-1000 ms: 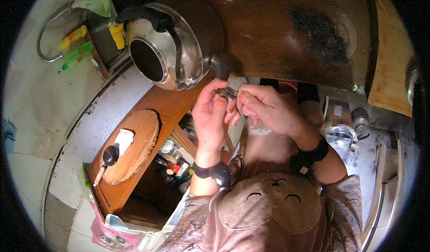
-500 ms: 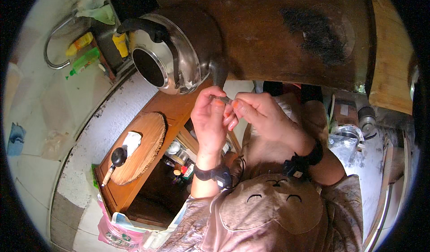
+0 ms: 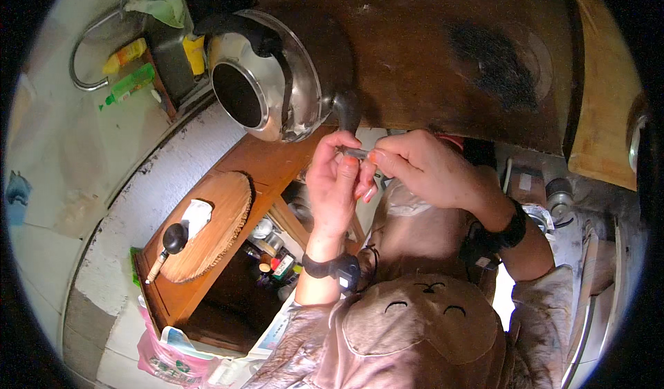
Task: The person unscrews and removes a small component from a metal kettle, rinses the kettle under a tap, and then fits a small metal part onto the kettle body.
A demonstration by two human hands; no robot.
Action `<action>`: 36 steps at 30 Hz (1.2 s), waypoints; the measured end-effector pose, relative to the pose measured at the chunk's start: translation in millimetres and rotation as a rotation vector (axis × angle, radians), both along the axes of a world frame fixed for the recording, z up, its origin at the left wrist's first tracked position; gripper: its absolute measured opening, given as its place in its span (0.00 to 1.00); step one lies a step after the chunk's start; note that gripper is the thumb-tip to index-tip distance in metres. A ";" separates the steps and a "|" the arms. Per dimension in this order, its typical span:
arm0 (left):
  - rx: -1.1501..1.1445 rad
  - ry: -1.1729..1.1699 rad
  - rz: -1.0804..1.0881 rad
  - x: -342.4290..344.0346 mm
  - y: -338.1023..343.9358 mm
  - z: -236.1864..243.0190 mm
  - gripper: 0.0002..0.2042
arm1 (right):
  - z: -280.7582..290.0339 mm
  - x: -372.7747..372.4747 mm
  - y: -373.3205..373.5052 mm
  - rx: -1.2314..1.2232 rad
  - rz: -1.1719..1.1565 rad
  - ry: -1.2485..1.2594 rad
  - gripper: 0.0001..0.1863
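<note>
My left hand (image 3: 334, 185) holds a small grey metal piece (image 3: 355, 153) in its curled fingers, thumb pressed near it, orange marks on some nails. My right hand (image 3: 432, 171) pinches the same piece at its right end, thumb and forefinger together. The piece is too small to identify surely. Just above my hands is the dark spout (image 3: 343, 112) of a large steel kettle (image 3: 280, 77) with a black handle, resting on the dark brown wooden top (image 3: 415, 64). My forearms wear black wrist straps, over a pinkish-brown apron (image 3: 415, 320).
At left, a round wooden board (image 3: 214, 226) with a black-headed tool (image 3: 173, 240) and white paper lies on an orange wooden cabinet (image 3: 162, 299). A curved tap (image 3: 79, 57), bottles (image 3: 131, 84) and pink bag (image 3: 169, 354) are farther left; a pale board (image 3: 598, 105) is at right.
My hands still meet on the small piece, with slight shifts of the fingers and my right wrist. The whole view has moved slightly with my head.
</note>
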State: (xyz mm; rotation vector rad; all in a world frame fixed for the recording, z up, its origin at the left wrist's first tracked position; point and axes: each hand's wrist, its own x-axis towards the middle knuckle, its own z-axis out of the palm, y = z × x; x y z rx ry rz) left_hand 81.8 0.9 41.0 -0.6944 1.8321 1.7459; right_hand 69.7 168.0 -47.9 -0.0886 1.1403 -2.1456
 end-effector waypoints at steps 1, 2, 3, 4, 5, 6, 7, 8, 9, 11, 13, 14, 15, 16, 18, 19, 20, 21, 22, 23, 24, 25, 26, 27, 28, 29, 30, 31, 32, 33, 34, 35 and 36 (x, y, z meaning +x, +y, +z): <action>0.006 0.002 0.009 0.8 -0.4 -0.7 0.11 | -1.5 1.5 0.4 0.012 -0.039 0.052 0.15; 0.026 -0.013 0.016 1.5 -0.8 -2.4 0.11 | -3.5 3.5 0.4 0.023 -0.076 0.104 0.15; 0.050 -0.028 0.022 1.5 -1.4 -5.4 0.11 | -10.6 7.7 -3.0 0.032 -0.067 0.107 0.15; 0.038 -0.045 0.026 2.1 -0.5 -6.1 0.12 | -17.7 11.6 -8.2 0.158 -0.148 0.183 0.15; 0.051 -0.044 0.036 1.7 -0.4 -9.2 0.12 | -22.5 13.6 -7.9 0.225 -0.183 0.224 0.15; 0.043 -0.026 0.000 -1.1 -0.6 -4.9 0.13 | -17.2 7.8 -8.3 0.279 -0.227 0.275 0.15; 0.035 -0.010 -0.035 -2.9 -1.0 -0.9 0.13 | -9.6 0.3 -2.6 0.265 -0.136 0.265 0.16; 0.046 -0.004 -0.020 -0.8 -3.3 0.5 0.13 | -0.3 -7.7 2.9 0.254 -0.044 0.254 0.16; 0.057 -0.001 -0.009 -0.4 -6.1 -0.7 0.13 | 4.8 -12.4 7.3 0.263 -0.032 0.258 0.16; 0.093 -0.017 -0.060 -1.7 -10.7 -1.9 0.13 | 13.1 -18.9 13.4 0.282 0.104 0.287 0.16; 0.080 -0.002 -0.051 -1.7 -9.7 -6.1 0.14 | 9.1 -21.9 10.5 0.315 0.092 0.301 0.16; 0.084 0.004 -0.061 -2.5 -9.7 -6.8 0.14 | 8.5 -23.7 9.5 0.337 0.069 0.309 0.16; 0.087 0.010 -0.068 -2.7 -9.4 -6.8 0.14 | 11.6 -25.0 10.5 0.345 0.079 0.319 0.16; 0.092 0.021 -0.072 -1.2 -11.4 -9.7 0.14 | 15.4 -26.5 11.7 0.417 0.110 0.367 0.16; 0.093 0.015 -0.093 2.3 -14.1 -8.8 0.13 | 23.0 -31.4 15.3 0.498 0.149 0.424 0.16; 0.087 0.000 -0.124 3.3 -15.1 -8.1 0.12 | 27.0 -34.6 18.1 0.471 0.187 0.420 0.16; 0.083 0.020 -0.091 3.0 -12.8 -8.4 0.13 | 30.3 -37.6 18.9 0.443 0.226 0.416 0.16; 0.096 0.028 -0.082 2.6 -12.1 -8.9 0.13 | 32.1 -41.2 19.1 0.455 0.236 0.423 0.16; 0.092 0.027 -0.082 2.2 -11.7 -9.5 0.14 | 33.4 -46.1 18.5 0.508 0.247 0.406 0.16; 0.089 0.026 -0.082 1.7 -11.3 -10.1 0.15 | 35.5 -49.6 18.4 0.561 0.257 0.389 0.15; 0.116 0.035 -0.085 1.3 -12.0 -10.1 0.17 | 37.8 -50.2 18.1 0.570 0.268 0.397 0.15; 0.126 0.042 -0.074 1.2 -11.7 -9.9 0.17 | 40.2 -49.8 18.0 0.568 0.265 0.392 0.15; 0.100 0.035 -0.078 1.2 -11.0 -9.8 0.17 | 41.9 -49.5 18.4 0.566 0.261 0.385 0.14; 0.074 0.027 -0.084 1.1 -11.3 -10.0 0.17 | 41.2 -49.0 19.5 0.577 0.273 0.393 0.14; 0.067 0.058 -0.098 2.2 -12.0 -12.6 0.16 | 38.6 -47.3 22.1 0.568 0.274 0.352 0.14; 0.080 0.064 -0.087 3.6 -11.7 -14.1 0.16 | 36.8 -45.9 23.2 0.561 0.276 0.311 0.13; 0.093 0.063 -0.055 4.2 -10.2 -14.7 0.16 | 37.6 -45.1 23.0 0.575 0.287 0.320 0.13; 0.107 0.061 -0.023 4.3 -8.9 -15.3 0.16 | 38.8 -43.6 22.9 0.563 0.246 0.259 0.12; 0.110 0.044 -0.024 1.7 -9.2 -14.3 0.16 | 40.9 -43.9 23.2 0.550 0.205 0.199 0.11; 0.126 0.050 -0.015 1.4 -9.6 -14.8 0.16 | 44.5 -45.5 22.8 0.567 0.214 0.204 0.11; 0.111 0.056 -0.011 1.5 -9.8 -15.6 0.15 | 48.6 -47.4 21.2 0.573 0.246 0.189 0.11; 0.096 0.063 -0.007 1.7 -10.3 -16.4 0.15 | 51.7 -49.0 20.5 0.579 0.278 0.174 0.10; 0.087 0.104 -0.035 3.1 -12.2 -19.9 0.17 | 45.8 -47.0 19.7 0.625 0.262 0.290 0.11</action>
